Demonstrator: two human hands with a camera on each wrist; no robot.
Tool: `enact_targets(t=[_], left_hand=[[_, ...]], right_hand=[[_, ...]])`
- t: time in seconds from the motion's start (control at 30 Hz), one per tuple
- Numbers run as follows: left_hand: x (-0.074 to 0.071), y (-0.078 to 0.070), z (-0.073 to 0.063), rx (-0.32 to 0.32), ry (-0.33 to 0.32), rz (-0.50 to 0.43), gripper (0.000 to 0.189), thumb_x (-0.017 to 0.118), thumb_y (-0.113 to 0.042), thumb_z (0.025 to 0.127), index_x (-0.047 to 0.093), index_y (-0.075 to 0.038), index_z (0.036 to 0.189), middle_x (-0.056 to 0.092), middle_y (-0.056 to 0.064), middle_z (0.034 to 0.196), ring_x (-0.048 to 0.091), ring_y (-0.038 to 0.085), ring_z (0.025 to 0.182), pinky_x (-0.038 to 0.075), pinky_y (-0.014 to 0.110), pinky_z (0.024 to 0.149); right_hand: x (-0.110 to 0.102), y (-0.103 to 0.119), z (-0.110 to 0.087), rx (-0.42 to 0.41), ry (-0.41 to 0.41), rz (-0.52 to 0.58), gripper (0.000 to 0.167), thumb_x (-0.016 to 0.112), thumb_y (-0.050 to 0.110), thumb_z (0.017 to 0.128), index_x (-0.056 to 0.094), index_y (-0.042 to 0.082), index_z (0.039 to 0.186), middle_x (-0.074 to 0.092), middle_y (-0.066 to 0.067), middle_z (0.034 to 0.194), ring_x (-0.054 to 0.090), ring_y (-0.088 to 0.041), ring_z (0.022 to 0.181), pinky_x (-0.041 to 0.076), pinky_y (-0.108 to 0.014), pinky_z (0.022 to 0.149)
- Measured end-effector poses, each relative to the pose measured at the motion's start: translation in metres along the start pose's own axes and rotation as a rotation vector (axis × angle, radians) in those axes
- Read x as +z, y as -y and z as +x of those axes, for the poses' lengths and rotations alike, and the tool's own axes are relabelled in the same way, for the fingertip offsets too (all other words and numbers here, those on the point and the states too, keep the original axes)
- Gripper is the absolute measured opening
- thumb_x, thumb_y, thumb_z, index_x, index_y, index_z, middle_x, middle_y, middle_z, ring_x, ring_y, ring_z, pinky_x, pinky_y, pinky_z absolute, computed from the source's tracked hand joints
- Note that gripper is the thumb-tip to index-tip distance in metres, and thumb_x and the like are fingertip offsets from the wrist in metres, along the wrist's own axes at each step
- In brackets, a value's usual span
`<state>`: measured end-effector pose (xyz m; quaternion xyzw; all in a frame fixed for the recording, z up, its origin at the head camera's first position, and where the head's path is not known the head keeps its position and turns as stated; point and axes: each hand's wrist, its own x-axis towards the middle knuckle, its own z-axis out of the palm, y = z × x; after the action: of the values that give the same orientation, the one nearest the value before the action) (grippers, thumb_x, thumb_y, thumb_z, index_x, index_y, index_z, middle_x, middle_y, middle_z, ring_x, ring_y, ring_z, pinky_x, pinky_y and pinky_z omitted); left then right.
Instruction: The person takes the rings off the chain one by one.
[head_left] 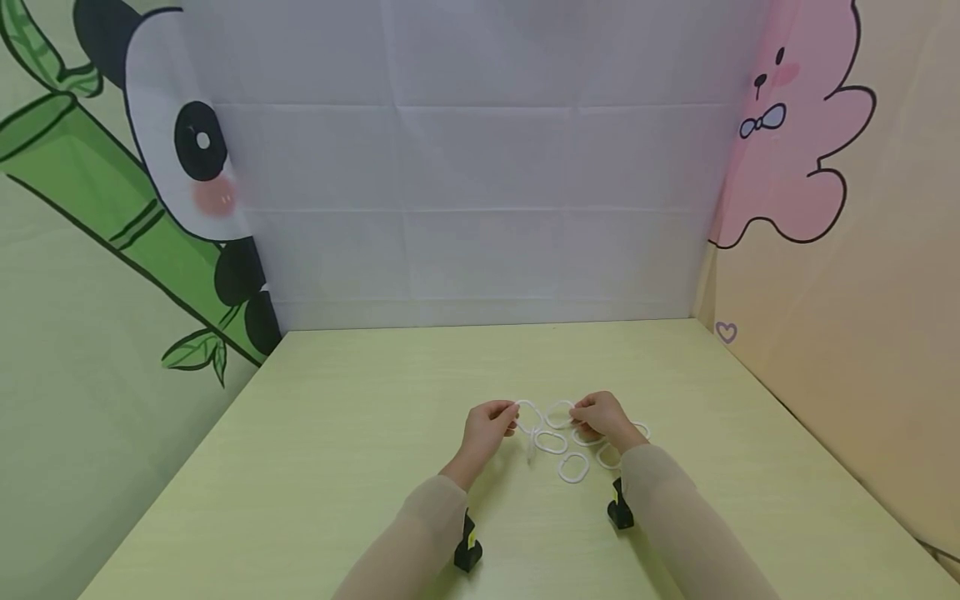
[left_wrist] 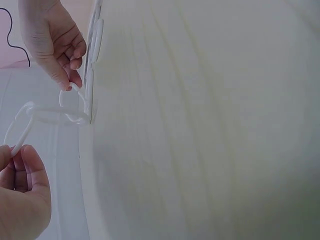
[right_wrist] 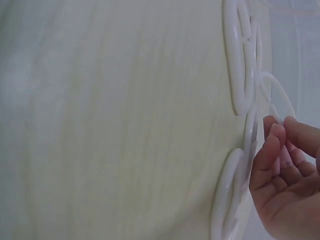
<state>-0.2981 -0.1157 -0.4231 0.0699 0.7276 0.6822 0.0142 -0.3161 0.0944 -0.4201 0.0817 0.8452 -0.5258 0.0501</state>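
Between thumb and fingertips my left hand (head_left: 486, 429) pinches a white oval ring (left_wrist: 26, 135), raised above the table. A paler, blurred ring-like piece (left_wrist: 52, 116) extends from it toward the right hand's ring; whether they are joined cannot be told. My right hand (head_left: 600, 415) pinches another white ring (right_wrist: 282, 92) by its edge, just above the table. Several similar rings lie flat below and around the hands, among them one ring (head_left: 573, 482) nearest me and one (head_left: 551, 452) between the hands. The right hand and forearm partly cover others.
The pale yellow table (head_left: 337, 433) reaches back to a grey-white cloth (head_left: 480, 167). Printed walls stand at both sides. A black wrist device (head_left: 467, 546) hangs under the left sleeve, and another black device (head_left: 620, 508) under the right.
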Motion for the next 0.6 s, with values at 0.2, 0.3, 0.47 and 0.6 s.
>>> enact_targets(t=[0.2,0.3,0.47,0.6], left_hand=[[-0.002,-0.011,-0.006,0.005,0.012,-0.008,0.026,0.058,-0.01,0.091,0.061,0.013,0.104,0.063,0.016,0.089,0.058,0.016,0.072,0.054,0.031,0.068],[-0.003,-0.027,-0.017,0.011,0.01,0.006,0.023,0.056,-0.006,0.092,0.06,0.015,0.102,0.063,0.02,0.089,0.059,0.018,0.073,0.054,0.034,0.071],[-0.004,-0.021,-0.014,0.012,0.004,0.0,0.024,0.057,-0.008,0.092,0.061,0.013,0.103,0.063,0.021,0.09,0.058,0.014,0.072,0.054,0.03,0.069],[-0.004,-0.002,-0.002,0.003,0.001,-0.001,0.029,0.059,-0.013,0.091,0.06,0.012,0.106,0.061,0.024,0.097,0.057,0.011,0.071,0.053,0.025,0.066]], right_hand=[[0.001,0.001,0.001,0.007,-0.014,-0.001,0.011,0.063,0.004,0.086,0.062,-0.006,0.089,0.065,-0.008,0.07,0.053,-0.009,0.051,0.047,-0.021,0.046],[0.002,0.001,0.002,0.012,-0.024,-0.002,0.011,0.063,0.003,0.086,0.061,-0.006,0.09,0.064,-0.008,0.069,0.053,-0.01,0.051,0.047,-0.021,0.046],[0.004,0.002,0.0,0.006,-0.037,0.003,0.013,0.064,0.002,0.084,0.055,-0.006,0.092,0.062,-0.007,0.066,0.053,-0.011,0.05,0.047,-0.022,0.046],[0.005,0.002,-0.002,0.009,-0.037,0.022,0.013,0.064,0.0,0.084,0.054,-0.006,0.091,0.062,-0.008,0.066,0.053,-0.011,0.049,0.048,-0.022,0.046]])
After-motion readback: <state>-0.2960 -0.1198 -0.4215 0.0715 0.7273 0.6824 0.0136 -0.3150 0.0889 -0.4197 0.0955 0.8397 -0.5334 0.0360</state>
